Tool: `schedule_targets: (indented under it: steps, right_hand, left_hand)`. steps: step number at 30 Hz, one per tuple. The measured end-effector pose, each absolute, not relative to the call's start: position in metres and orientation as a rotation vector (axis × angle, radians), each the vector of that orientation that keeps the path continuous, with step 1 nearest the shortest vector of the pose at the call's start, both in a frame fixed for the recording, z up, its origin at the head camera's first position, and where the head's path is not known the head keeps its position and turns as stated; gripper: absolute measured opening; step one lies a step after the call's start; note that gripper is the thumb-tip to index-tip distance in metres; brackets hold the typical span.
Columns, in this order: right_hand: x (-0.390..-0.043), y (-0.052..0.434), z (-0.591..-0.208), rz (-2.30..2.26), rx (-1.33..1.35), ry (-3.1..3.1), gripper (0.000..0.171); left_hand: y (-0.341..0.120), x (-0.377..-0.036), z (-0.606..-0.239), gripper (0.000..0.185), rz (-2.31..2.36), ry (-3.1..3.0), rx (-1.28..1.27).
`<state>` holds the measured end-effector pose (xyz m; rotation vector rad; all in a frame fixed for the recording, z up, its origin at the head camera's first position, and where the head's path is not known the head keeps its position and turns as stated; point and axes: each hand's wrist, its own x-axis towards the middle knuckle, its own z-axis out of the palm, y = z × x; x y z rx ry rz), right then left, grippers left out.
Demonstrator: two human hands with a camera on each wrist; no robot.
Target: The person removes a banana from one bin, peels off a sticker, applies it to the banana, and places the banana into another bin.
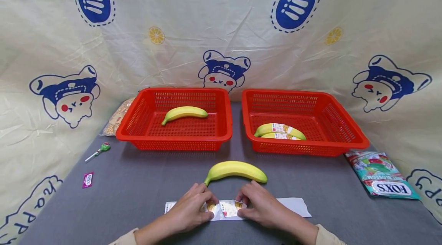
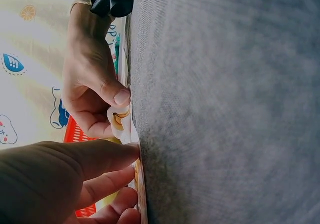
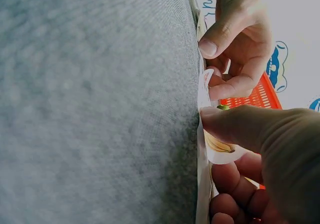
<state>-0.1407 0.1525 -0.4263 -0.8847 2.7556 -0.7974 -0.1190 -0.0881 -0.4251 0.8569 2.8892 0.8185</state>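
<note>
A white strip of stickers lies across the grey table in front of me. My left hand holds the strip down, thumb and fingertips on its printed part. My right hand pinches a banana-printed sticker between thumb and fingers. In the right wrist view that sticker curves up off the strip at its rounded end, under the right thumb. Just beyond both hands lies an unlabelled yellow banana, its stem toward the left.
The left red basket holds one plain banana. In the right red basket are two bananas with stickers. A lollipop, a small pink packet, a bag of grains and a candy bag lie at the sides.
</note>
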Motion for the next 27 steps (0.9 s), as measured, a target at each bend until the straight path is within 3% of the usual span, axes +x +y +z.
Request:
schedule_targets:
  steps: [10, 21, 27]
  right_hand:
    - [-0.140, 0.157, -0.427, -0.810, -0.918, 2.766, 0.018]
    - [-0.125, 0.168, -0.424, -1.098, -1.229, 2.746, 0.021]
    - [-0.122, 0.169, -0.409, -1.200, -0.951, 2.756, 0.022]
  left_hand:
    - [-0.087, -0.119, -0.425, 0.024, 0.817, 2.894, 0.855]
    - [-0.087, -0.118, -0.424, 0.024, 0.798, 2.904, 0.863]
    - [-0.083, -0.116, -0.419, 0.019, 0.901, 2.967, 0.895]
